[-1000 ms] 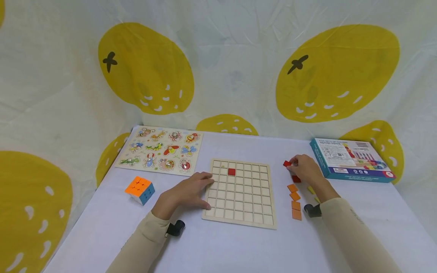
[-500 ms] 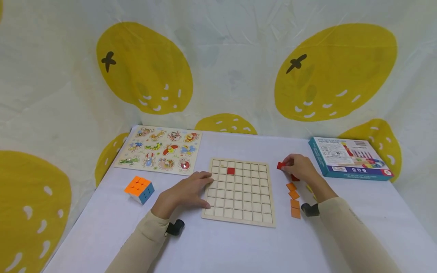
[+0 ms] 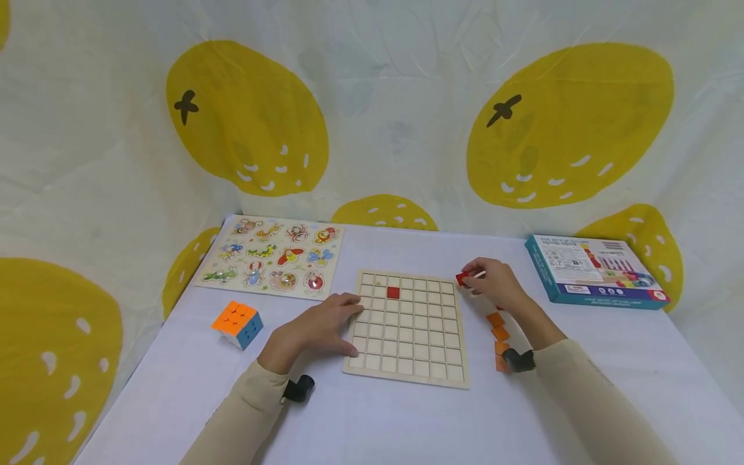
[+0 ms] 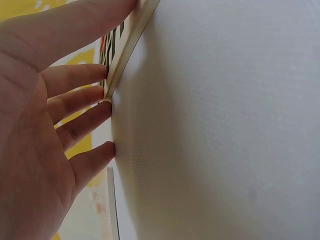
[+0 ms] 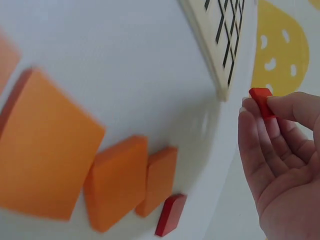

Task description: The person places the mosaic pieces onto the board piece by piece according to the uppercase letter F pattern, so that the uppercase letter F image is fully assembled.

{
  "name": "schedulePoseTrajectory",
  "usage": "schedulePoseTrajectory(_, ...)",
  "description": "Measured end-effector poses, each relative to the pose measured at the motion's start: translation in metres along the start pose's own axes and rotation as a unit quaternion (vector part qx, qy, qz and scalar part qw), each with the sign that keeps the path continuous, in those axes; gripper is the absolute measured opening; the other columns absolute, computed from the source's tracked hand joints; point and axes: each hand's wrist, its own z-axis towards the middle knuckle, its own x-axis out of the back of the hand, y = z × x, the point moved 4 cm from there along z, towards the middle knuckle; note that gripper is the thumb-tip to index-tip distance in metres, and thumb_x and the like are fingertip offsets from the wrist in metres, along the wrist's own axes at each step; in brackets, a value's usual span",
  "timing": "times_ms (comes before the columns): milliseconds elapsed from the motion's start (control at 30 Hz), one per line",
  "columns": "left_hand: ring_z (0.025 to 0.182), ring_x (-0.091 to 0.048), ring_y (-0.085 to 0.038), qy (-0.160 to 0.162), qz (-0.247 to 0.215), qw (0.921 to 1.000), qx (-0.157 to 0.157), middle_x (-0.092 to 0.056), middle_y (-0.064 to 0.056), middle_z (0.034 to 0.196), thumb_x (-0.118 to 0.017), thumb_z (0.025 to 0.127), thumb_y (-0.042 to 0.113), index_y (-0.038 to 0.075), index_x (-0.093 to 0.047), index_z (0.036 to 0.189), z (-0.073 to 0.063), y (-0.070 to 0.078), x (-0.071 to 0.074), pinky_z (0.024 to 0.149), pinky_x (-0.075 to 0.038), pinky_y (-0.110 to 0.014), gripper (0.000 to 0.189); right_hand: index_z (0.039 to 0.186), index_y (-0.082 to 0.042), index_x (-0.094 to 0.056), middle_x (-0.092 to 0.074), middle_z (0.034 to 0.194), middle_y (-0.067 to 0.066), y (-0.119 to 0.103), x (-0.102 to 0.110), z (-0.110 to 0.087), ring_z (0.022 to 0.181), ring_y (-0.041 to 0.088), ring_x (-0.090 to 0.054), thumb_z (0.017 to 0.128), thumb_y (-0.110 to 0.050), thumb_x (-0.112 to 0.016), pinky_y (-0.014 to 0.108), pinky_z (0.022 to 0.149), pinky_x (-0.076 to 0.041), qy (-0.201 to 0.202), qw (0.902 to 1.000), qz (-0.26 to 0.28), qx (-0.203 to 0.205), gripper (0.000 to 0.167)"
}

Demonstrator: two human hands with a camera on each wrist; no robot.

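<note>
A wooden grid board (image 3: pixel 414 336) lies in the middle of the white table, with one red tile (image 3: pixel 392 292) in a cell near its far left. My left hand (image 3: pixel 314 326) rests at the board's left edge, thumb and fingers spread and touching the rim. Between the thumb and fingers of my right hand (image 3: pixel 496 284) is a pinched red square tile (image 5: pixel 262 102), close by the board's far right corner. Below that hand, several orange tiles (image 5: pixel 120 180) and another red tile (image 5: pixel 171 215) lie on the table.
An orange, blue and white puzzle cube (image 3: pixel 238 323) sits left of the left hand. Behind it lies an insect peg puzzle board (image 3: pixel 273 255). A flat teal and white box (image 3: pixel 595 271) stands at the back right. A fruit-print cloth (image 3: pixel 401 129) hangs behind the table.
My right hand has carried the pinched red tile leftward, from the tile pile to beside the board's right edge. The left hand has stayed in place.
</note>
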Motion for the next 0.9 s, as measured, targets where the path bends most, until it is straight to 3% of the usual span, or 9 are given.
schedulePoseTrajectory(100,0.149,-0.040,-0.024,0.001,-0.001,1.0000,-0.004,-0.041,-0.003,0.162,-0.087,0.077,0.048,0.014,-0.052,0.150,0.000,0.001,0.000,0.121,-0.041,-0.042,0.087,0.121,0.004,-0.065,-0.070,0.115,0.025,-0.011,-0.006,-0.001,0.089,0.028,-0.075,0.097,-0.012,-0.064,0.034,0.076,-0.065,-0.007,0.9994,0.019,0.028,0.028)
schedulePoseTrajectory(267,0.150,-0.040,-0.026,0.003,0.001,1.0000,-0.002,-0.042,-0.004,0.162,-0.087,0.077,0.049,0.014,-0.053,0.149,0.000,0.001,-0.001,0.121,-0.041,-0.042,0.087,0.113,-0.002,-0.073,-0.073,0.115,0.020,-0.028,-0.015,-0.002,0.084,0.023,-0.075,0.097,-0.016,-0.067,0.027,0.073,-0.061,-0.015,0.9992,0.007,0.037,0.022)
schedulePoseTrajectory(367,0.149,-0.041,-0.025,0.003,-0.001,1.0000,0.002,-0.042,-0.003,0.162,-0.087,0.076,0.049,0.014,-0.053,0.149,-0.001,0.001,-0.001,0.121,-0.042,-0.042,0.088,0.111,-0.007,-0.077,-0.073,0.118,0.016,-0.037,-0.021,-0.002,0.088,0.022,-0.074,0.096,-0.018,-0.070,0.024,0.072,-0.056,-0.016,0.9989,-0.002,0.044,0.020)
schedulePoseTrajectory(533,0.145,-0.043,-0.022,0.008,-0.005,0.9999,0.002,-0.042,-0.003,0.161,-0.089,0.075,0.048,0.014,-0.053,0.149,-0.002,0.002,0.001,0.119,-0.043,-0.041,0.088,0.109,-0.006,-0.078,-0.072,0.124,0.014,-0.051,-0.036,-0.002,0.097,0.026,-0.073,0.092,-0.012,-0.073,0.031,0.080,-0.060,-0.018,0.9959,-0.008,0.088,0.019)
schedulePoseTrajectory(900,0.143,-0.045,-0.022,0.014,-0.006,0.9999,-0.006,-0.043,-0.004,0.160,-0.089,0.075,0.049,0.012,-0.054,0.148,-0.001,0.001,0.001,0.118,-0.045,-0.039,0.089,0.107,-0.009,-0.079,-0.079,0.106,0.008,-0.059,-0.065,0.001,0.092,0.019,-0.073,0.086,-0.014,-0.081,0.033,0.083,-0.060,-0.033,0.9937,-0.009,0.106,0.022)
